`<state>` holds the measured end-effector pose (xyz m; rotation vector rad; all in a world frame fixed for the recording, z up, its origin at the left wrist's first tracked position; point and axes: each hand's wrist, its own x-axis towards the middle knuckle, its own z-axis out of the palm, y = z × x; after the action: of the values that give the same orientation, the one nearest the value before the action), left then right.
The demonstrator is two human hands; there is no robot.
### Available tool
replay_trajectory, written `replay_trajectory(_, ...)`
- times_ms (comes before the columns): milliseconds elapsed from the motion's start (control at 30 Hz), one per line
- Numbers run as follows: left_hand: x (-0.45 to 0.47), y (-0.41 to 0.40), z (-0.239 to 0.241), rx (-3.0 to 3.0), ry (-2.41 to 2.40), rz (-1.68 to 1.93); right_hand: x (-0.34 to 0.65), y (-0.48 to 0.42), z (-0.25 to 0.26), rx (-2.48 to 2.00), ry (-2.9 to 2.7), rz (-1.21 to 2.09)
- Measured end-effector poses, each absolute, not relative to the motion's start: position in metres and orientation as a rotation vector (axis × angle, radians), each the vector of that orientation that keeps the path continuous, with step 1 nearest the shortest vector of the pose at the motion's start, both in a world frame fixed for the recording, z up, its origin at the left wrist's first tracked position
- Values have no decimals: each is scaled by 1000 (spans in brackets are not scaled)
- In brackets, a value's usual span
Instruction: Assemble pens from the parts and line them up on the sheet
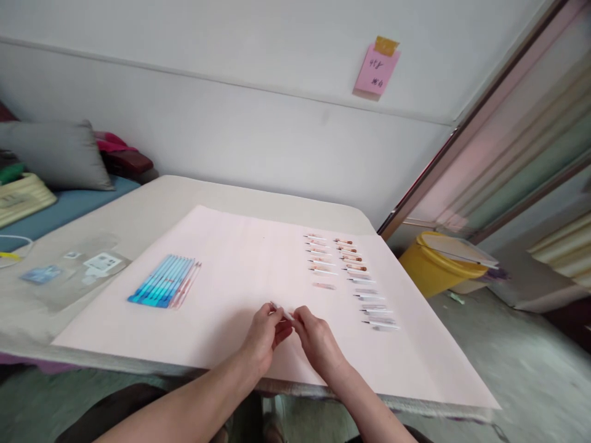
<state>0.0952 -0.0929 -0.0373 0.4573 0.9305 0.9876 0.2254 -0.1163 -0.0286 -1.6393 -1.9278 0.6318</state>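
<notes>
White pen (283, 313) lies between left hand (263, 334) and right hand (317, 339), pinched by both; pink wall note (377, 69) bears two lines of handwriting, not reliably legible.

On the wall (231, 123) above the table (277, 200), handwriting is carried by a pink note (376, 71), which is held at its top edge by a strip of tape (386, 46). The upper line can be read as "458", though the first sign may be taken for a 9 and the last for a g. Below it, two characters are written, too blurred to be read with certainty. At the left side of the table, dark marks are seen on a white label (101, 263); they are too small to be made out.
</notes>
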Motion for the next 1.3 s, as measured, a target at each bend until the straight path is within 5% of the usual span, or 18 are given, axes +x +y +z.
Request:
replay_trajectory(167, 94, -92, -36, 481, 908, 967, 225, -115, -29, -1622, -1627, 889)
replay_trajectory(400, 95, -91, -33, 491, 955, 973, 234, -109, -36, -1795, -1770, 563)
replay_trajectory(733, 92, -90, -43, 570, 957, 972, 226, -112, -29, -1575, -1450, 1023)
replay_trajectory(1300, 90, -89, -38, 539, 981, 984, 222, -114, -34, -1547, -1449, 1049)
